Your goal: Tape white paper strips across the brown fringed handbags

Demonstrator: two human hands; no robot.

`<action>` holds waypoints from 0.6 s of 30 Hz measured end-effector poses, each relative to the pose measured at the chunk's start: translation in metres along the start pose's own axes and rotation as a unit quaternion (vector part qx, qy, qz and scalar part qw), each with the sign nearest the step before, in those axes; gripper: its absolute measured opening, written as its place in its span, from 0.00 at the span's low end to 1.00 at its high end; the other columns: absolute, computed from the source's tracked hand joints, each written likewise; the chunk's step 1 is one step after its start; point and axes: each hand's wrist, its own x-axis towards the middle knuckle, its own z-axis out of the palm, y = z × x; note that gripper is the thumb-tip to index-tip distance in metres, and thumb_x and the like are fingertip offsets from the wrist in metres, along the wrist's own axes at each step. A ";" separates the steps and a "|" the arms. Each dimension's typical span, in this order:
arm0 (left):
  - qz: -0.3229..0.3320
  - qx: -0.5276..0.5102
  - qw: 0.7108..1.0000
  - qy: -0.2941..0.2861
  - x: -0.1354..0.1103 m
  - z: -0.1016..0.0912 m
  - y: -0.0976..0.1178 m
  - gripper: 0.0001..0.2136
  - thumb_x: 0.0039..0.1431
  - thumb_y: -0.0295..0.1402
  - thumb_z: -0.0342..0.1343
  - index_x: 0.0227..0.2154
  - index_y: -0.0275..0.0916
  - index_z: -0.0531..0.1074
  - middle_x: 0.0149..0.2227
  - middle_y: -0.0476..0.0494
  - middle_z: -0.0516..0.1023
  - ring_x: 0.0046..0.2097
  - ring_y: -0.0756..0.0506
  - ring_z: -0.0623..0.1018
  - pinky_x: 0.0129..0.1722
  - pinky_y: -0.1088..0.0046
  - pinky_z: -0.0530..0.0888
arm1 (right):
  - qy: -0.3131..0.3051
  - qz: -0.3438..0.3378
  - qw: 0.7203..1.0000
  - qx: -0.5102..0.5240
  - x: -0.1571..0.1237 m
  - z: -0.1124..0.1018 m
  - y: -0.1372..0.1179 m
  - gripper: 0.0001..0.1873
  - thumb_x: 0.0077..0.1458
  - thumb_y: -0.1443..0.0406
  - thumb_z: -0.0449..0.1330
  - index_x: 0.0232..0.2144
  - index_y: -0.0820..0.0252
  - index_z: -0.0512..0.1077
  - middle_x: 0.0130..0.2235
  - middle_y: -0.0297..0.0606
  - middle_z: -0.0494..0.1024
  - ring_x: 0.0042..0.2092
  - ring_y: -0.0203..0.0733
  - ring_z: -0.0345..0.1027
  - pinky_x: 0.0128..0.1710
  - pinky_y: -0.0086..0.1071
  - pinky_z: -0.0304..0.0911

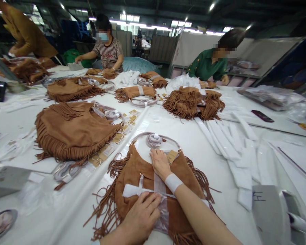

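Observation:
A brown fringed suede shoulder bag (pixel 185 172) lies flat in front of me, with long fringes at both sides. A strip of clear plastic film (pixel 160 183) runs down its middle, and a white strip (pixel 129 191) crosses it under the zip pull. My left hand (pixel 145 211) rests on the lower part of the film, fingers stretched out. Further up, my right hand (pixel 161 163) lies on the bag's top edge over the film, its fingers extended; a white band circles the wrist. Beside it are a tan tag (pixel 171 156) and a wrapped, coiled strap (pixel 155 140).
Another fringed bag (pixel 73 131) lies at left, near a wrapped strap coil (pixel 66 172). Stacked bags (pixel 193 102) sit farther back. White strips (pixel 224 143) and a grey metal holder (pixel 267 211) are at right, with a phone (pixel 262 116) beyond. Several people work across the table.

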 end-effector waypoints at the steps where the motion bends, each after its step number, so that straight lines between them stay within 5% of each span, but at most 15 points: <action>1: 0.003 -0.001 1.000 0.003 -0.001 0.001 0.000 0.07 0.61 0.28 0.49 0.40 0.37 0.70 0.60 0.40 0.66 0.62 0.42 0.62 0.62 0.57 0.53 | 0.003 -0.002 1.000 0.014 0.003 -0.001 0.004 0.16 0.65 0.61 0.43 0.48 0.59 0.66 0.44 0.46 0.70 0.48 0.49 0.61 0.51 0.43 0.56; 6: 0.000 -0.006 1.000 0.022 -0.003 0.007 0.001 0.06 0.60 0.26 0.48 0.38 0.37 0.69 0.59 0.40 0.67 0.62 0.42 0.63 0.62 0.55 0.54 | 0.024 -0.019 0.995 0.094 -0.001 -0.027 0.015 0.18 0.65 0.63 0.39 0.49 0.59 0.65 0.49 0.44 0.72 0.51 0.43 0.65 0.53 0.39 0.60; 11: -0.019 -0.034 0.999 0.035 -0.002 0.009 0.001 0.09 0.62 0.24 0.45 0.39 0.37 0.70 0.57 0.41 0.70 0.61 0.43 0.65 0.61 0.55 0.58 | 0.027 0.012 0.989 0.145 -0.052 -0.081 0.005 0.16 0.63 0.58 0.46 0.44 0.58 0.69 0.44 0.42 0.76 0.45 0.45 0.69 0.48 0.39 0.64; 15: -0.027 -0.050 0.998 0.040 -0.002 0.005 0.003 0.12 0.62 0.22 0.43 0.41 0.36 0.70 0.54 0.40 0.72 0.60 0.44 0.66 0.60 0.55 0.61 | -0.098 0.053 0.971 0.211 -0.118 -0.107 -0.012 0.16 0.57 0.57 0.56 0.46 0.56 0.70 0.38 0.37 0.77 0.38 0.42 0.69 0.40 0.36 0.65; 18: -0.030 -0.061 0.997 0.046 -0.002 0.000 0.005 0.12 0.63 0.23 0.43 0.44 0.35 0.69 0.53 0.39 0.74 0.59 0.43 0.67 0.60 0.54 0.62 | -0.154 0.026 0.979 0.131 -0.159 -0.097 -0.025 0.24 0.46 0.59 0.67 0.46 0.55 0.70 0.39 0.37 0.76 0.40 0.45 0.67 0.42 0.38 0.62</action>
